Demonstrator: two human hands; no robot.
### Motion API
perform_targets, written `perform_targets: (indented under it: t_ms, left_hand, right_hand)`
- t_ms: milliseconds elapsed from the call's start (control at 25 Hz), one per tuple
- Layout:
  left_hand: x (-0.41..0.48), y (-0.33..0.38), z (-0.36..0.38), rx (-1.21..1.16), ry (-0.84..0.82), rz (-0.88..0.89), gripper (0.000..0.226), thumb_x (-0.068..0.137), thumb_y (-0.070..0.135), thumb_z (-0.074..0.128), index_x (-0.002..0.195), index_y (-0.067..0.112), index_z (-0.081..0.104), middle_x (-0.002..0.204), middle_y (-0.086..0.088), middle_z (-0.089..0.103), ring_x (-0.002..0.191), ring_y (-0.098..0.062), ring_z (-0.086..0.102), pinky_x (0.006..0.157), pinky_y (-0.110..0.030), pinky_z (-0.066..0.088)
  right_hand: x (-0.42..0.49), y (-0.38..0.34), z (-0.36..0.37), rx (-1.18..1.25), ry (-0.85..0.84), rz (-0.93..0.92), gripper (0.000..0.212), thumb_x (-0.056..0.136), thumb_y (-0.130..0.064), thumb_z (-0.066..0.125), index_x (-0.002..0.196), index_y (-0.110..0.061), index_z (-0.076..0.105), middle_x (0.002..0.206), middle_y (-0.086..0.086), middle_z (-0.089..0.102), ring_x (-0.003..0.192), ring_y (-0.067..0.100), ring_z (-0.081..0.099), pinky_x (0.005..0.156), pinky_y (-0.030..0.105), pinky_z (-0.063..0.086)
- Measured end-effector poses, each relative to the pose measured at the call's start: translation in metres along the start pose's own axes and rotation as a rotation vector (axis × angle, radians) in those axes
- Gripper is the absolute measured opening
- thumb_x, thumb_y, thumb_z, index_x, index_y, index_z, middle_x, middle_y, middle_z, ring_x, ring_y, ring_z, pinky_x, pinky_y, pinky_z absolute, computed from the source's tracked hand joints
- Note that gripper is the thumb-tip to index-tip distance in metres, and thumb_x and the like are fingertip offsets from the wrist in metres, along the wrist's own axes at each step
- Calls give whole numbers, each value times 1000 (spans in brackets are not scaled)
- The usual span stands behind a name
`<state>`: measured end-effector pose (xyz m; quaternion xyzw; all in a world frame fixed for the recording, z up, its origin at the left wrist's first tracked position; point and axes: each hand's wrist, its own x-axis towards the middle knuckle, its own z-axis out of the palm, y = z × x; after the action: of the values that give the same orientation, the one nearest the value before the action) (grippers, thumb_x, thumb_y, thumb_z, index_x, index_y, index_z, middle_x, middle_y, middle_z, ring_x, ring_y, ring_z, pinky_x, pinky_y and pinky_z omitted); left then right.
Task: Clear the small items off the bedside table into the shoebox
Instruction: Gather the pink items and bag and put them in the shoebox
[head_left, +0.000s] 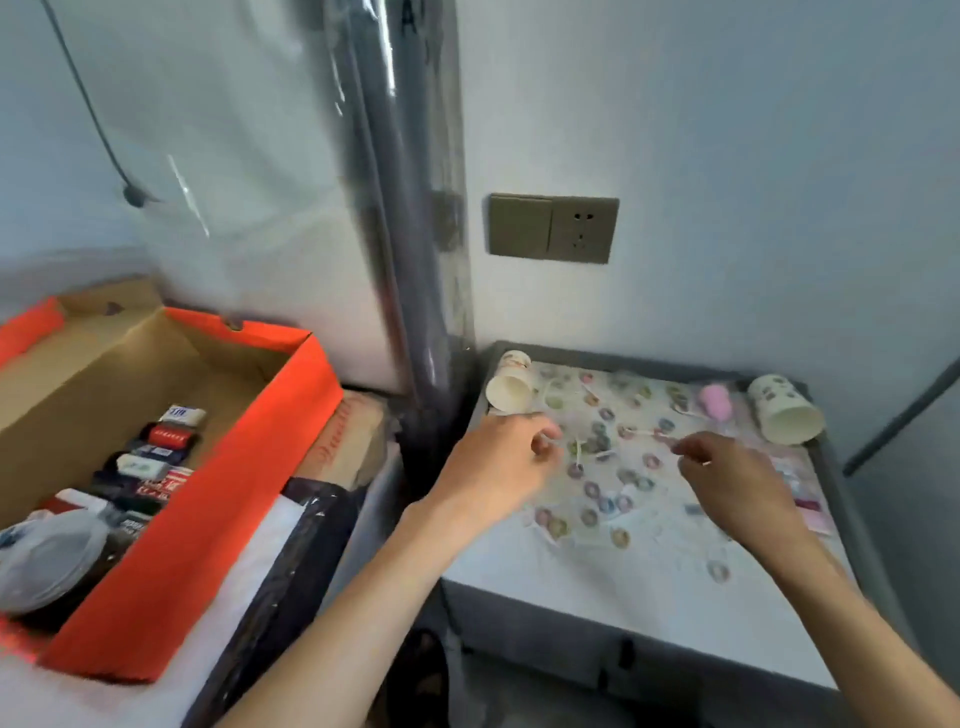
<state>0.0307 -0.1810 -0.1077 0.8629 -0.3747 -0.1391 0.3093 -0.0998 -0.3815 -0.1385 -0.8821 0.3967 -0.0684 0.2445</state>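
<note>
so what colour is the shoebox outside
The shoebox is orange-red outside, brown cardboard inside; head view.

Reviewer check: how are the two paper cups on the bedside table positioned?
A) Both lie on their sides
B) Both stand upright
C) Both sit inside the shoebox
A: the left cup and the right cup both lie tipped over at the back corners of the bedside table, their open mouths turned toward the camera.

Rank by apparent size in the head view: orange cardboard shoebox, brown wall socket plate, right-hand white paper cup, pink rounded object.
Largest first:
orange cardboard shoebox
brown wall socket plate
right-hand white paper cup
pink rounded object
</note>
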Motion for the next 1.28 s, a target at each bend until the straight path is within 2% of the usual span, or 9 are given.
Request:
perform_targets:
  t_ms: [160,280,400,560,760,880,1040,1200,1280]
  left_hand:
    - [59,22,62,23,-72,30,23,94,26,58,114,24,70,111,1,72,101,-19,66,87,-38,55]
    - [124,51,107,18,-79,76,31,95,24,61,125,19,65,124,-3,68,110,-20,64,94,-37,52]
    - [190,82,147,110,-83,128,36,94,24,61,129,14,60,130,-9,63,117,-26,59,97,-35,47]
    - [249,104,196,279,-144,158,47,94,35,62,132,10,49,133,-15,55,122,-34,52,95,-41,46]
    - [272,99,227,485,-152,173,59,88,44,68,134,12,49,132,-13,56,122,-33,53,92,-40,45]
    - [273,97,231,444,-140,149,61,86,45,71,134,13,53,134,-10,54,121,-32,54,96,-41,46]
    - [262,101,223,329,-116,136,52,88,33,71,132,11,54,131,-12,49,117,-35,55,96,-40,46]
    - [240,109,178,-96,-2,76,49,85,24,75,128,10,57,124,-9,56,105,-24,60,81,-26,47]
    - [213,107,150,-410,-78,70,41,83,24,78,119,14,63,112,-3,66,85,-11,65,65,-19,50]
  right_hand:
    - [33,79,4,-212,109,126,30,94,-14,45,117,-8,62,125,18,58,112,36,56,90,42,48]
    - [46,105,15,-303,61,154,30,97,-16,39,118,-11,60,124,15,56,110,35,55,87,39,46]
    - [54,111,22,-304,80,168,26,98,-24,47,120,-16,57,123,11,53,111,30,52,86,37,45]
    - [63,116,20,-146,61,283,48,91,-42,59,127,-14,45,127,13,46,116,31,46,90,40,44]
    - [72,124,12,-83,79,320,63,84,-37,72,131,-12,38,125,17,51,115,33,47,94,39,42]
    - [74,124,9,20,123,331,79,79,-28,79,141,-13,32,126,17,49,117,34,46,95,40,42]
    - [74,121,6,165,207,319,62,80,-18,78,131,-14,42,121,11,55,107,33,57,84,41,48]
    - [76,122,-7,521,275,347,43,81,-15,77,119,-16,56,101,1,66,85,22,68,73,41,58]
    - [74,120,-10,707,211,354,20,85,-15,73,102,-18,63,89,-4,72,69,14,70,60,34,59]
